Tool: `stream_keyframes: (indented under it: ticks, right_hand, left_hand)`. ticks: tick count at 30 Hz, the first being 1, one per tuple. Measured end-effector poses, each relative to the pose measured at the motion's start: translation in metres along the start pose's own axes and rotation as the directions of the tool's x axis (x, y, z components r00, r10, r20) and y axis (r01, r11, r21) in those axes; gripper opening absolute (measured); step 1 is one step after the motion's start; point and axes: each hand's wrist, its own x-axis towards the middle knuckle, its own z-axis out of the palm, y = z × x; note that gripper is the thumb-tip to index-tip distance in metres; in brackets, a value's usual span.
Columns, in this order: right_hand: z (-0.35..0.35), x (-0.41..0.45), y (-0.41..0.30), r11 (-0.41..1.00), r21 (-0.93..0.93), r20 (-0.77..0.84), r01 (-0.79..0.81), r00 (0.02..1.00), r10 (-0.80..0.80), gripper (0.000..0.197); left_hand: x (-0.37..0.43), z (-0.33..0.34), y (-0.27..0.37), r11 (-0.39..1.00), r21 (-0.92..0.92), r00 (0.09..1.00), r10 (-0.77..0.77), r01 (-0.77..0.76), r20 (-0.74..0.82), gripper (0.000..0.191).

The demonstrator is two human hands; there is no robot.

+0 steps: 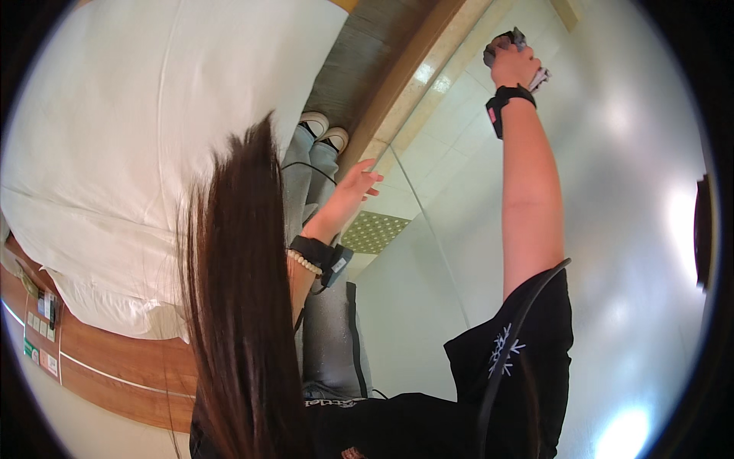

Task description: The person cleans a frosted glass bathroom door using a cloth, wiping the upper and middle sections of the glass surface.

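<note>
My right hand (514, 64) is stretched far out at the upper right, closed on a crumpled grey cloth (540, 79) that rests against a large glass panel (596, 189). Parts of the cloth stick out around the fingers. Near the middle of the view, my left hand (360, 181) hangs in front of the glass edge with its fingers loosely apart and nothing in it. Black straps with small devices sit on both wrists, and a beaded bracelet is on the left one. Long dark hair hides part of the left forearm.
A bed with white bedding (103, 132) fills the left side, beside a wooden headboard panel (126, 373) with switches. Below the glass run a brown sill (395, 74) and a dark wood floor (367, 51). Behind the glass show pale tiles and a dotted green mat (375, 231).
</note>
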Motion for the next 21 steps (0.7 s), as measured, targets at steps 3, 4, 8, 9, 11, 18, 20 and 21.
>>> stream_keyframes:
  ticks: [3,4,8,9,11,18,20,21]
  right_hand:
    - [-0.013,-0.02,-0.063,0.995,-0.06,-0.031,0.083,0.996,-0.085,0.027]
    - [-0.004,-0.04,-0.09,0.998,-0.009,0.093,0.06,0.994,-0.059,0.029]
    - [0.005,-0.188,-0.215,0.926,0.268,0.225,0.266,0.917,-0.328,0.023]
    - [0.06,-0.237,-0.237,0.936,0.321,0.338,0.145,0.906,-0.256,0.026]
    - [0.038,-0.26,-0.259,0.84,0.539,0.533,0.059,0.749,-0.394,0.034]
    - [-0.009,-0.09,-0.198,0.922,0.376,0.461,0.095,0.844,-0.275,0.026]
    - [0.018,0.002,-0.126,0.983,0.172,0.365,0.058,0.923,-0.118,0.028]
    - [0.039,0.049,-0.076,0.994,0.103,0.282,0.042,0.957,-0.07,0.027]
  left_hand:
    - [-0.017,-0.014,0.009,1.0,-0.013,0.997,-0.005,0.004,-0.075,0.048]
    - [-0.017,-0.016,0.012,0.999,-0.051,0.996,-0.004,0.0,-0.088,0.047]
    - [0.005,-0.028,0.0,0.992,-0.125,0.988,-0.04,0.021,-0.148,0.045]
    - [0.022,-0.014,0.004,0.99,-0.134,0.994,-0.056,0.043,-0.098,0.044]
    - [0.027,-0.015,0.05,0.991,-0.122,0.987,-0.071,0.053,-0.147,0.041]
    - [0.024,-0.038,0.045,0.985,-0.169,0.983,-0.073,0.045,-0.166,0.043]
    - [0.04,-0.028,0.05,0.985,-0.166,0.993,-0.057,0.04,-0.099,0.043]
    - [0.043,-0.017,0.059,0.986,-0.162,0.997,-0.056,0.048,-0.047,0.043]
